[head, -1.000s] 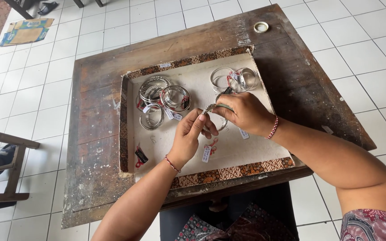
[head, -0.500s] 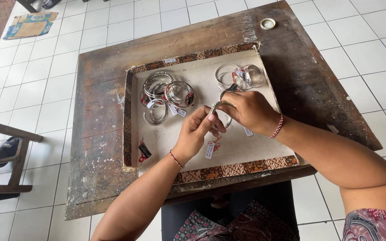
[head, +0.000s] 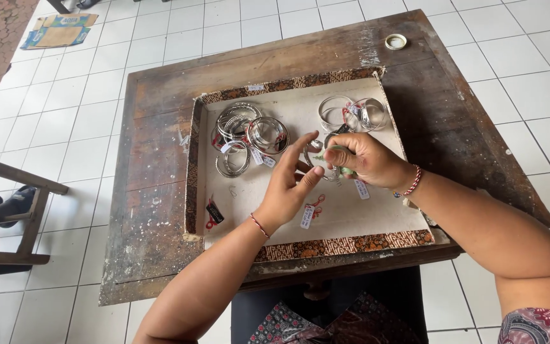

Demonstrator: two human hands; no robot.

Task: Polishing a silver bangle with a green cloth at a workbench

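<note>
We hold a silver bangle (head: 323, 159) between both hands over the middle of a shallow tray (head: 300, 83) with a batik-patterned rim, which sits on a worn wooden table (head: 154, 191). Our right hand (head: 364, 159) is closed in a pinch on the bangle's near side, gripping it firmly so that it stays put, while our left hand (head: 289, 188) is half open, its fingers stretched up to touch the other side of the ring and steady it. Keeping the bangle above the tray seems sensible, since anything dropped would land inside the rim. A white price tag on red string (head: 308, 215) lies on the tray floor just below our left hand, and another tag (head: 361, 189) shows under the right wrist. To the left, a heap of silver bangles (head: 246, 134) crowds the tray; a smaller pair (head: 351, 113) lies behind our hands. A small black item with red string (head: 214, 213) rests near the tray's left wall. A round lid (head: 395, 42) sits apart at the table's far corner.
</note>
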